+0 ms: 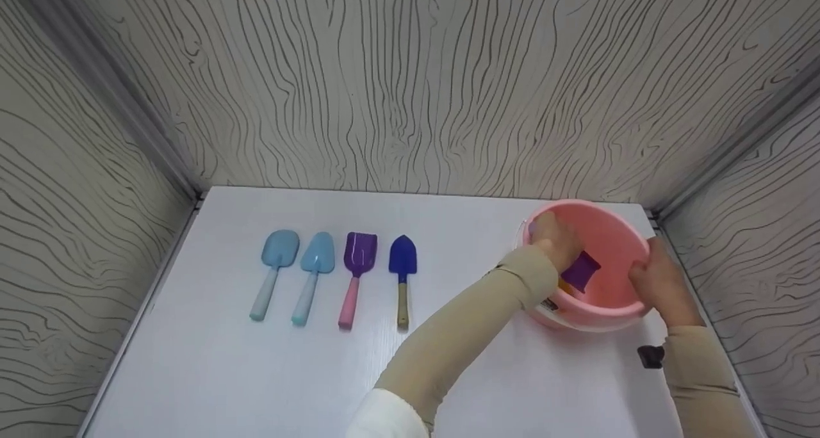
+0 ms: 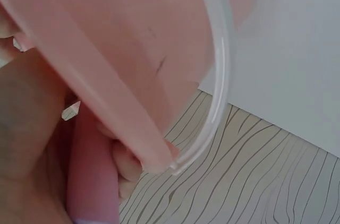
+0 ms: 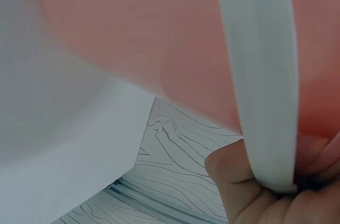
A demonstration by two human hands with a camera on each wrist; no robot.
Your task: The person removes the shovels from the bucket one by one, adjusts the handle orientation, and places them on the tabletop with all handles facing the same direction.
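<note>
A pink bucket (image 1: 615, 246) with a pale bail handle (image 2: 220, 49) stands tilted at the table's right end. My left hand (image 1: 556, 241) reaches over its rim and grips the pink handle (image 2: 93, 165) of a toy tool. Close by that hand, inside the bucket, shows a purple tool head (image 1: 581, 272); its lower part is hidden. Something yellow (image 1: 565, 287) peeks out below it. On the opposite side, my right hand (image 1: 660, 275) holds the bucket's rim, its fingers beside the bail's end in the right wrist view.
Left of the bucket, several toy shovels lie in a row on the white table (image 1: 211, 367): two light blue ones (image 1: 280, 249) (image 1: 318, 253), a purple one with pink handle (image 1: 360, 252), and a dark blue trowel (image 1: 403, 255). Wood-patterned walls (image 1: 384, 92) border the table.
</note>
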